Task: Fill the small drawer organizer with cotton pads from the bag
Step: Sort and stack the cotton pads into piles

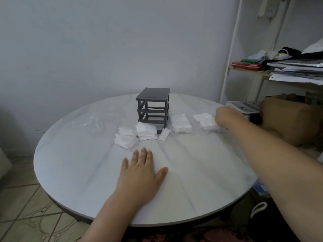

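Right hand (225, 117): curled against pad-filled clear drawer (207, 122); grip unclear.
Left hand (141, 170): flat, fingers spread.
Advice: keep drawer level, slide squarely into organizer frame (153, 105).

One drawer frame (153, 105) is standing on one counter (192, 172). Four stacks of cotton pads are lying there: left stack (125, 139), middle stack (146, 131), right stack (180, 125), far-right stack (205, 121). One loose pad (164, 134) and one clear bag (92, 124) are lying nearby. Two hands are showing: left hand (139, 173), right hand (225, 116).
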